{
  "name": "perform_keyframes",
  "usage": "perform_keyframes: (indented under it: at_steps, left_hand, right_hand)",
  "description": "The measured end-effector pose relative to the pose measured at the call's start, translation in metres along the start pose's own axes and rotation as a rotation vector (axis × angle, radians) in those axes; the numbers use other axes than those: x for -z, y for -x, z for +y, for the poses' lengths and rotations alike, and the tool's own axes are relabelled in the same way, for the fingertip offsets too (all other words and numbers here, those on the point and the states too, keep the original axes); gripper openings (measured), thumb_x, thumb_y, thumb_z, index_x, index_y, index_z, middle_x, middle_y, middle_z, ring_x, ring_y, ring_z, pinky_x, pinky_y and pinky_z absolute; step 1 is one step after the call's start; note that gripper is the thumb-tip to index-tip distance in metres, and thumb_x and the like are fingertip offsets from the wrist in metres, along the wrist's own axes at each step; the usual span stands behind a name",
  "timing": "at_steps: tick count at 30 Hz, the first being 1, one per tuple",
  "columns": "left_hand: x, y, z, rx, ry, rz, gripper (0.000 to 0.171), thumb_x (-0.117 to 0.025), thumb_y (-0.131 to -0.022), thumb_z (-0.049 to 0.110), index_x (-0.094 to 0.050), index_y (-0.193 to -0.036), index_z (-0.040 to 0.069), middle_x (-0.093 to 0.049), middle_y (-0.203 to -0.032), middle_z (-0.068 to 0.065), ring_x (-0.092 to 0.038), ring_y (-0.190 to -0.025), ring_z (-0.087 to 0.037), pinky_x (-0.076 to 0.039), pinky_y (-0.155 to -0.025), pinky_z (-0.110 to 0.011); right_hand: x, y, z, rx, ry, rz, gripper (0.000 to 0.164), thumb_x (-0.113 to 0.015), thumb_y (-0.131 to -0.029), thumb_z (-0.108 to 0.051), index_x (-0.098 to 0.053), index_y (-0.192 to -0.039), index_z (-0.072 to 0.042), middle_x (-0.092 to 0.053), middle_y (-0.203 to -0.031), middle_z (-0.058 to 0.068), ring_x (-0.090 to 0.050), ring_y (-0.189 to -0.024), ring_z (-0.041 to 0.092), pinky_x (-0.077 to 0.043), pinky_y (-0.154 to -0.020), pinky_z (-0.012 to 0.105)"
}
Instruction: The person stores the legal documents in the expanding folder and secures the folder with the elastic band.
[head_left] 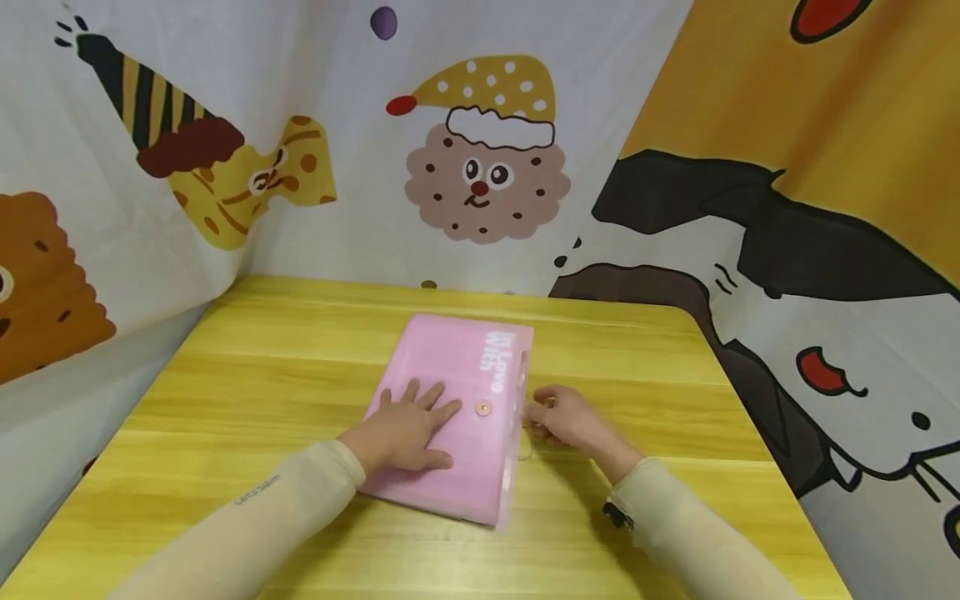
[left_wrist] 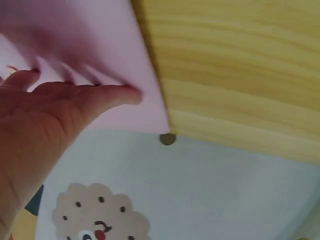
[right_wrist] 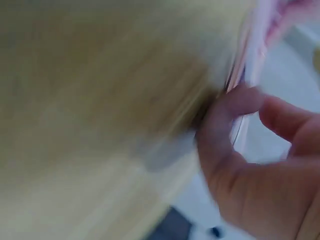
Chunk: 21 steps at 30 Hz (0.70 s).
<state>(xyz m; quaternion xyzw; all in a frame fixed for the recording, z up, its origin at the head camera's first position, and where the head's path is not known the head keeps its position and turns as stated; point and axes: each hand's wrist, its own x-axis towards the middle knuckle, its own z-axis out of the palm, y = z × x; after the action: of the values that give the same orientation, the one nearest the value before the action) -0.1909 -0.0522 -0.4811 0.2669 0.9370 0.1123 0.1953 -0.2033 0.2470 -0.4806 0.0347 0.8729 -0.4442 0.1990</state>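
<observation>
A pink file folder [head_left: 450, 367] with white lettering and a small round button [head_left: 483, 407] lies on the table. My left hand [head_left: 405, 429] rests on its cover with fingers spread straight; the left wrist view shows the same hand [left_wrist: 55, 110] over the pink cover [left_wrist: 150, 100]. Just off the folder's right edge, my right hand [head_left: 564, 417] has thumb and forefinger pinched together on a thin pale cord [head_left: 527, 456], which loops below the fingers. Blurred in the right wrist view, the fingertips of that hand [right_wrist: 260, 150] meet right at the folder's layered edge [right_wrist: 255, 50].
The yellow wood-grain table [head_left: 285, 358] extends around the folder on all sides. Behind it hangs a white curtain [head_left: 322, 50] with printed cartoon figures, which also drapes along both sides. A dark object [head_left: 618, 515] sits at the right wrist by the sleeve.
</observation>
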Motion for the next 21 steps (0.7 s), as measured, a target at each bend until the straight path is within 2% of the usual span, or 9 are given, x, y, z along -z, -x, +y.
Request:
perform_keyframes:
  at_steps: [2,4,5,7,10,13,16,18,21]
  left_hand:
    - [0.002,0.001,0.009,0.055,-0.010,-0.004,0.094,-0.074,-0.091,0.065,-0.035,-0.169,0.029,-0.018,-0.180,-0.017,-0.017,-0.161,-0.057,-0.021,-0.118,-0.085]
    - [0.003,0.001,0.018,0.101,-0.053,-0.012,0.097,-0.076,-0.088,0.067,-0.037,-0.168,0.029,-0.021,-0.178,-0.018,-0.024,-0.158,-0.057,-0.030,-0.116,-0.083]
    - [0.003,0.000,0.023,0.116,-0.093,-0.015,0.098,-0.076,-0.087,0.069,-0.039,-0.168,0.027,-0.024,-0.178,-0.019,-0.029,-0.156,-0.058,-0.033,-0.116,-0.081]
    - [0.003,-0.001,0.031,0.116,-0.184,-0.011,0.104,-0.076,-0.083,0.074,-0.042,-0.166,0.022,-0.031,-0.175,-0.019,-0.039,-0.153,-0.056,-0.039,-0.116,-0.075]
    - [0.000,-0.005,0.037,0.063,-0.278,0.023,0.112,-0.076,-0.078,0.081,-0.047,-0.162,0.011,-0.036,-0.173,-0.018,-0.039,-0.153,-0.054,-0.034,-0.120,-0.075]
    - [-0.003,-0.007,0.032,0.031,-0.215,0.054,0.123,-0.081,-0.070,0.082,-0.044,-0.162,0.008,-0.030,-0.176,-0.017,-0.026,-0.160,-0.053,-0.021,-0.120,-0.083]
    - [-0.007,-0.008,0.022,0.045,-0.101,0.053,0.136,-0.085,-0.063,0.082,-0.032,-0.168,0.014,-0.018,-0.180,-0.015,-0.015,-0.163,-0.052,-0.015,-0.117,-0.088]
    - [-0.007,-0.009,0.017,0.068,-0.045,0.039,0.143,-0.087,-0.060,0.082,-0.024,-0.172,0.019,-0.010,-0.181,-0.014,-0.011,-0.163,-0.053,-0.013,-0.115,-0.090]
    - [-0.006,-0.011,0.013,0.091,-0.015,0.026,0.147,-0.088,-0.056,0.084,-0.021,-0.173,0.025,-0.006,-0.182,-0.013,-0.006,-0.163,-0.056,-0.011,-0.113,-0.092]
  right_hand:
    - [-0.008,0.000,-0.004,0.082,0.289,0.098,0.054,-0.074,-0.100,-0.022,-0.058,-0.141,0.008,-0.076,-0.103,0.015,-0.066,-0.079,0.018,-0.057,-0.068,0.034]
    - [-0.014,-0.002,-0.009,0.124,0.488,0.165,0.048,-0.076,-0.098,-0.019,-0.062,-0.136,0.007,-0.076,-0.103,0.015,-0.066,-0.079,0.020,-0.058,-0.071,0.036]
    - [-0.016,-0.003,-0.011,0.130,0.540,0.168,0.046,-0.075,-0.099,-0.017,-0.062,-0.136,0.007,-0.076,-0.102,0.016,-0.065,-0.079,0.021,-0.059,-0.071,0.037]
    - [-0.017,-0.005,-0.015,0.120,0.576,0.149,0.040,-0.071,-0.100,-0.010,-0.062,-0.135,0.007,-0.076,-0.107,0.020,-0.067,-0.080,0.022,-0.061,-0.073,0.039]
    - [-0.015,-0.009,-0.020,0.108,0.598,0.093,0.034,-0.064,-0.102,-0.004,-0.060,-0.132,0.010,-0.074,-0.109,0.022,-0.065,-0.079,0.022,-0.062,-0.072,0.036]
    - [-0.010,-0.012,-0.023,0.098,0.609,0.039,0.025,-0.055,-0.103,-0.001,-0.063,-0.123,0.012,-0.073,-0.103,0.022,-0.064,-0.078,0.023,-0.060,-0.069,0.036]
    - [-0.002,-0.014,-0.023,0.110,0.582,0.000,0.025,-0.052,-0.103,-0.002,-0.069,-0.115,0.011,-0.073,-0.096,0.017,-0.062,-0.075,0.021,-0.057,-0.068,0.035]
    - [0.005,-0.016,-0.022,0.095,0.455,-0.035,0.024,-0.054,-0.104,-0.007,-0.073,-0.110,0.008,-0.069,-0.085,0.012,-0.057,-0.068,0.018,-0.054,-0.064,0.033]
    - [0.017,-0.023,-0.016,0.021,0.129,-0.115,0.023,-0.061,-0.104,-0.017,-0.075,-0.106,0.002,-0.064,-0.079,0.005,-0.055,-0.067,0.015,-0.052,-0.065,0.030]
